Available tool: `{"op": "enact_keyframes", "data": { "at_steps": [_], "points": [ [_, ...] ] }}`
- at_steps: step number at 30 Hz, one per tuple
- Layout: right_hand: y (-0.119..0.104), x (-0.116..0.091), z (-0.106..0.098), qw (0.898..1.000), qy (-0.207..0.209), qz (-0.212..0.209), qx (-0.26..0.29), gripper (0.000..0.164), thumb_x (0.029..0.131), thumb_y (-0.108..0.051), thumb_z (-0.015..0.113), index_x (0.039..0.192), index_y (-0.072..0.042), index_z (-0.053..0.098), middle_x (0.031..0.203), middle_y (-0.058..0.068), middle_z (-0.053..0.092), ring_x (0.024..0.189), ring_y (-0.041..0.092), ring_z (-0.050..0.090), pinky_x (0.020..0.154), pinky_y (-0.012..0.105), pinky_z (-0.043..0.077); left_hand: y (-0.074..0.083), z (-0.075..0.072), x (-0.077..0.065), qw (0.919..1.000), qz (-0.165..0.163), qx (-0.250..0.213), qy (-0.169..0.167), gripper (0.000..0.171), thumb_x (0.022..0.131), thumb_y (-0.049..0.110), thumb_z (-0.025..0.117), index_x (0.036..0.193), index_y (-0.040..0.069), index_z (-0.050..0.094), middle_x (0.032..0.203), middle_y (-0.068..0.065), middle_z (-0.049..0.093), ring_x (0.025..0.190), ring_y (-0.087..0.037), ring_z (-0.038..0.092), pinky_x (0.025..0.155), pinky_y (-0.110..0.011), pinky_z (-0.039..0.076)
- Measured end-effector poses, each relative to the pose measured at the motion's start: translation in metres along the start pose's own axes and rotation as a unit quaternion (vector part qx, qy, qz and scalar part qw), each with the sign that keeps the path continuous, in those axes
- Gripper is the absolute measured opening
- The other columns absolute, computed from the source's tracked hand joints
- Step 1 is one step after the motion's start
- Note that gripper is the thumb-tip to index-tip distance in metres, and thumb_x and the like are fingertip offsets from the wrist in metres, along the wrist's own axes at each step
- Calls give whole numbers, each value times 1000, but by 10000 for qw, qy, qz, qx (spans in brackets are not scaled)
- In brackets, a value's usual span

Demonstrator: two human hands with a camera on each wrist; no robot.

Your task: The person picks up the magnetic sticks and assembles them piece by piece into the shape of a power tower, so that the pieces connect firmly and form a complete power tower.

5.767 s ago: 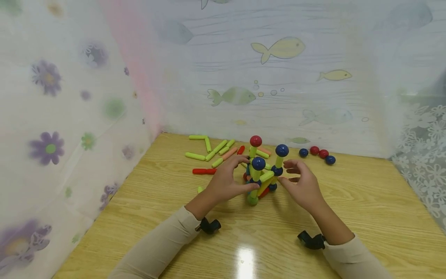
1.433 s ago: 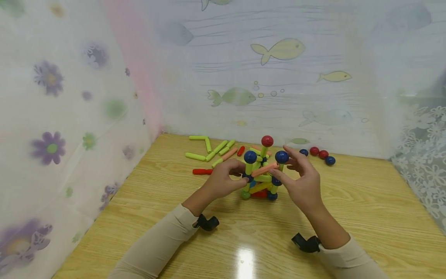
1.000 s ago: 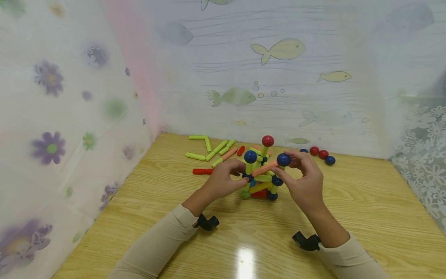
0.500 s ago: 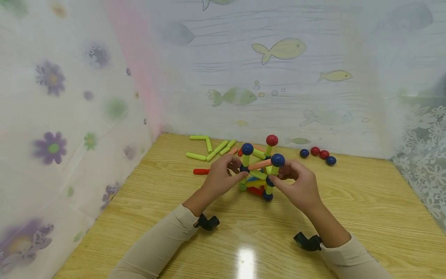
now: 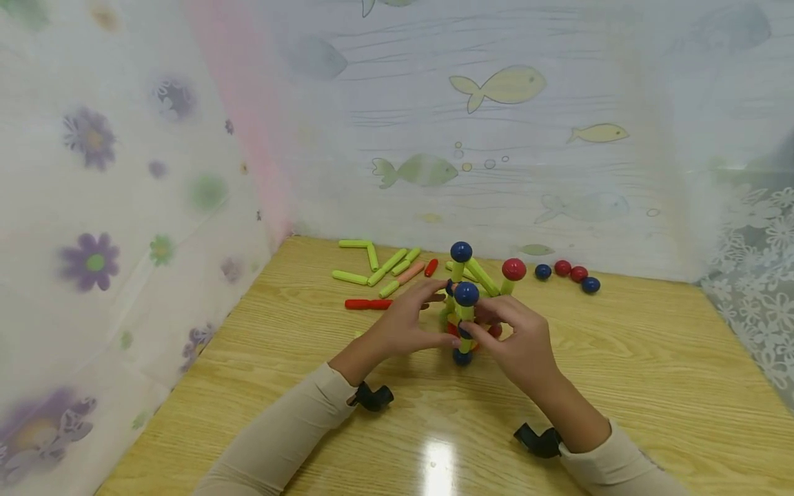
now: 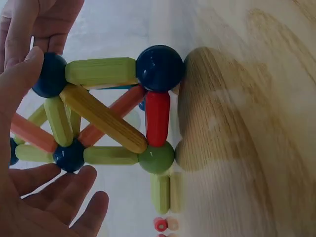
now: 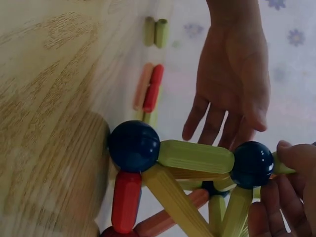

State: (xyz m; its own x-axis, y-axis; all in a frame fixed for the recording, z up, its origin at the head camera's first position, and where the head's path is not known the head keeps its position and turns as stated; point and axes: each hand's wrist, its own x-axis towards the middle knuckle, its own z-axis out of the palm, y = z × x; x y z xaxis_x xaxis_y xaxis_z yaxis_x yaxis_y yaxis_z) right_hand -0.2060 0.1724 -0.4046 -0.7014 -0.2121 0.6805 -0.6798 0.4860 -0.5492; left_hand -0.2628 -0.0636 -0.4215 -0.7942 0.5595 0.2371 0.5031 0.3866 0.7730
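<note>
Ball-and-rod frame (image 5: 465, 312): stood upright on the wooden table (image 5: 372, 448), between both hands. Saw a pale fish-printed backdrop (image 5: 409, 110) spread behind, a flowered cloth (image 5: 143, 303) rising along the left and a lacy white panel (image 5: 766, 275) at the right edge. Made out two pale sleeves (image 5: 273, 441) reaching in from the near side. Found the left hand (image 5: 406, 320) released, fingers extended around the frame's left side; could not tell for certain about contact. Found the right hand (image 5: 521, 344) pinching the frame between thumb and fingers at a mid-height blue ball (image 7: 253, 165). Lost much of the lower frame behind both hands in the head view. Noticed a black device (image 5: 373, 397) at each wrist. Saw loose yellow-green rods (image 5: 387, 267) scattered beyond the left hand, with an orange rod (image 5: 412, 273) among them and red rods (image 5: 370, 304) nearer. Counted two blue and two red loose balls (image 5: 579, 274) to the right, apart from the frame.
</note>
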Motion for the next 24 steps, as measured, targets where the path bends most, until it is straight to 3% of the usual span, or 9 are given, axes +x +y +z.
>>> {"op": "enact_keyframes", "data": {
  "at_steps": [2, 5, 8, 11, 15, 19, 22, 24],
  "points": [
    [0, -1, 1, 10000, 45, -24, -43, 30, 81, -11, 90, 109, -13, 78, 93, -2, 73, 80, 12, 71, 71, 12, 53, -1, -2, 1, 9999, -64, 94, -41, 93, 83, 47, 87, 159, 24, 39, 160, 6, 43, 140, -24, 54, 115, -51, 44],
    [0, -2, 3, 9999, 114, 17, -90, 27, 81, -10, 89, 104, -12, 76, 91, -1, 72, 77, 11, 71, 70, 11, 53, -8, -16, 1, 9988, -343, 322, 113, 69, 89, 31, 84, 150, 19, 53, 151, 1, 55, 132, -23, 59, 109, -50, 49],
    [1, -3, 4, 9998, 157, 54, -142, 25, 82, -10, 89, 103, -12, 75, 89, -1, 72, 75, 13, 70, 69, 12, 53, -23, -39, 0, 9926, -992, 436, 545, 38, 95, 18, 76, 132, 15, 68, 133, -5, 67, 119, -23, 64, 98, -48, 55],
    [1, -3, 5, 9997, 163, 118, -162, 24, 82, -10, 88, 102, -12, 74, 89, -1, 71, 74, 17, 70, 68, 13, 53, -47, -64, -6, 9798, -1718, 417, 934, 25, 98, 13, 71, 122, 12, 74, 120, -6, 72, 112, -24, 66, 92, -46, 57],
    [0, -3, 5, 9996, 140, 218, -141, 23, 82, -10, 88, 101, -12, 74, 89, -1, 71, 75, 20, 71, 67, 15, 55, -74, -89, -14, 9647, -2358, 387, 1105, 22, 100, 12, 68, 121, 9, 74, 119, -8, 72, 112, -27, 66, 90, -42, 57],
    [-1, -3, 5, 9995, 120, 274, -113, 23, 83, -11, 88, 101, -12, 74, 89, -1, 71, 75, 16, 70, 67, 16, 55, -92, -102, -20, 9556, -2511, 487, 1461, 31, 101, 9, 61, 131, 9, 70, 128, -13, 68, 100, -30, 64, 80, -41, 56],
    [0, -3, 5, 9994, 120, 312, -65, 22, 83, -10, 88, 101, -12, 74, 89, 0, 71, 75, 13, 69, 67, 14, 54, -102, -105, -24, 9550, -2505, 816, 1362, 43, 103, 7, 54, 146, 8, 58, 152, -16, 53, 124, -37, 59, 96, -49, 53],
    [0, -3, 6, 9993, 114, 341, -35, 21, 84, -10, 87, 100, -12, 74, 89, 0, 70, 75, 11, 68, 67, 14, 53, -107, -106, -26, 9545, -2482, 1181, 1154, 48, 104, 6, 50, 152, 7, 52, 162, -15, 43, 140, -40, 49, 110, -54, 45]
  ]
}}
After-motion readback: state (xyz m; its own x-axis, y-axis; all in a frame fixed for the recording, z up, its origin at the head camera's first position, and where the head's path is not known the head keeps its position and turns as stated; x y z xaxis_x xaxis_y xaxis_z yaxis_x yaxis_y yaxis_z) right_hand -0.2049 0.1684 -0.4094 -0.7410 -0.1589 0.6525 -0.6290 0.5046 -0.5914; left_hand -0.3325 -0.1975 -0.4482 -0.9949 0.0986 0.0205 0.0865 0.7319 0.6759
